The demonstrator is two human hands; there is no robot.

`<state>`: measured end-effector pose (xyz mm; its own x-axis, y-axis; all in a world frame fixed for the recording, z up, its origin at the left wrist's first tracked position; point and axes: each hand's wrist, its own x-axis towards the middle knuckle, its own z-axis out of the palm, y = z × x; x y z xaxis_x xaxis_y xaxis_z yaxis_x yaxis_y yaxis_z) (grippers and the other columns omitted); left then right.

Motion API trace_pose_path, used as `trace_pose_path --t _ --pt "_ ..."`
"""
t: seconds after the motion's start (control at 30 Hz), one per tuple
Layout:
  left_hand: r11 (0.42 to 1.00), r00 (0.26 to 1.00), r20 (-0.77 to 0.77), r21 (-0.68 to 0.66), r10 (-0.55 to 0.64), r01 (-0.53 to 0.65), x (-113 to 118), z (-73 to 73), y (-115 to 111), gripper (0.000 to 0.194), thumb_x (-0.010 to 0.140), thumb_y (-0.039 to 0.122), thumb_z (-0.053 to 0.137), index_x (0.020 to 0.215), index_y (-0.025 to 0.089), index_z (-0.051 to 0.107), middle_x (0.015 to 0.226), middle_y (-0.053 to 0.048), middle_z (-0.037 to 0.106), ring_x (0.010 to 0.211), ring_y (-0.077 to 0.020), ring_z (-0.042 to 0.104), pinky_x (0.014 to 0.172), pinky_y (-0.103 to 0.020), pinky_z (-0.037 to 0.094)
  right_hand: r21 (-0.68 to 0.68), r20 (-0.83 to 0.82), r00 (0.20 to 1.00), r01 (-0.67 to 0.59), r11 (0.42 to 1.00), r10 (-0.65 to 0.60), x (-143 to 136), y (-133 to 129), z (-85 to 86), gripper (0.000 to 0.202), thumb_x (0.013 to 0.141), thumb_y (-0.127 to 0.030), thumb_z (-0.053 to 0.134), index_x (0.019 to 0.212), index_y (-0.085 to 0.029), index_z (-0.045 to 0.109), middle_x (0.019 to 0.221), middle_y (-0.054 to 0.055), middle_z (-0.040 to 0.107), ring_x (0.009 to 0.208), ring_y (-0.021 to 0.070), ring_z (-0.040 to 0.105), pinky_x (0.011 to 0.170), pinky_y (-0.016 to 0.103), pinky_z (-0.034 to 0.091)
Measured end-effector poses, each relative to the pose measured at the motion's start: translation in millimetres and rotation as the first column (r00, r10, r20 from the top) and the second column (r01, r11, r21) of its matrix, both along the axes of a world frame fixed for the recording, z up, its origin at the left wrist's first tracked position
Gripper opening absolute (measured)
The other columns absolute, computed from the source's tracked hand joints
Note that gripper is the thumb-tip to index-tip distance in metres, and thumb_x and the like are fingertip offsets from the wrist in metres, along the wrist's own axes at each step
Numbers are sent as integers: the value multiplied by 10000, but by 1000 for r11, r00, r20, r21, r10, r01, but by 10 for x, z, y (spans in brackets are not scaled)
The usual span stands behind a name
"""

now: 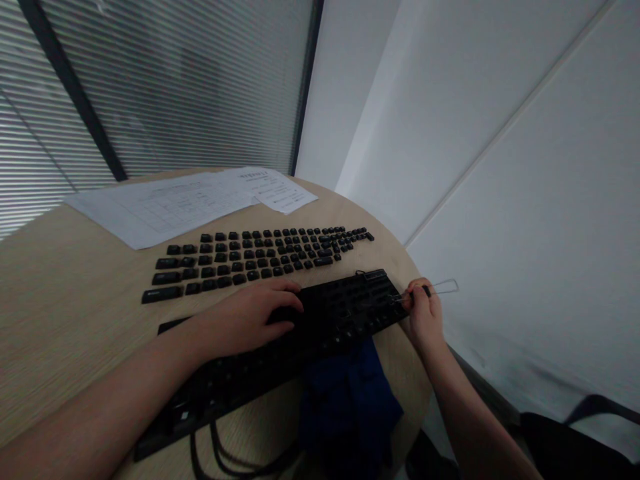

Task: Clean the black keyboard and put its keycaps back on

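Observation:
A black keyboard (315, 320) lies slantwise on the round wooden table, its far side largely without keycaps. My left hand (260, 313) rests on its middle, fingers curved and apart, with the area under the palm hidden. At the keyboard's right end, my right hand (424, 310) is closed around a wire tool (445, 287); a wire loop sticks out to the right and the thin wire tips reach over the right-hand keys. Behind the keyboard, loose black keycaps (260, 253) stand in several rows.
Printed papers (190, 200) lie at the table's (65, 300) far side. Blue cloth (350, 400) is under the keyboard's near edge, beside black cables (215, 447). A white wall (500, 167) borders the right; a window with blinds (200, 80) stands behind. A dark bag-like object (575, 440) is lower right.

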<state>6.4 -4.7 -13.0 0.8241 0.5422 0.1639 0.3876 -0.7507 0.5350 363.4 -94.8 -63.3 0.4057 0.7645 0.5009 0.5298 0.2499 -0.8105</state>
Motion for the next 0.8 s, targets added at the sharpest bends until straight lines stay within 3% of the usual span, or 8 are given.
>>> trace_pose_path --t 0.1,0.2,0.33,0.4,0.53,0.8 --pt "999 999 24 32 35 -36 -8 78 -73 233 861 235 672 1077 271 755 1421 -61 608 1274 -289 588 1106 -442 458 67 137 990 -42 997 33 -191 -88 156 218 1011 -346 451 840 -240 533 630 -32 481 540 153 463 503 285 352" --pt "994 991 102 60 87 -93 5 209 -171 204 896 248 651 1074 265 749 1325 -60 655 1222 -265 604 1070 -424 473 72 376 907 -232 970 189 -498 -138 431 151 988 -259 477 865 -245 563 668 -12 548 529 153 499 502 294 381" --pt "976 951 224 -79 213 -201 48 360 -279 185 921 332 636 1044 232 731 1014 -37 726 932 -206 666 859 -351 534 96 636 684 -529 843 357 -996 -82 838 143 917 -129 482 906 -259 539 630 -31 555 505 146 521 510 288 389" --pt "958 930 250 -172 268 -229 61 383 -303 208 901 366 658 1044 233 730 951 -24 726 863 -196 661 796 -331 530 110 693 609 -618 778 386 -1215 -29 948 171 880 -99 469 905 -263 509 603 -42 535 482 142 500 495 282 373" --pt "940 921 257 -255 291 -226 56 347 -289 178 884 333 644 992 241 752 897 -10 727 834 -188 654 758 -312 510 129 729 557 -683 719 398 -1462 35 894 195 840 -85 461 926 -260 474 590 -52 520 473 141 477 502 279 384" --pt "886 942 132 -401 309 -235 62 327 -234 202 828 345 637 937 223 757 784 0 711 738 -185 630 665 -296 466 127 718 570 -671 730 400 -1497 42 629 203 826 -99 491 950 -258 465 623 -39 558 504 149 503 528 282 417"
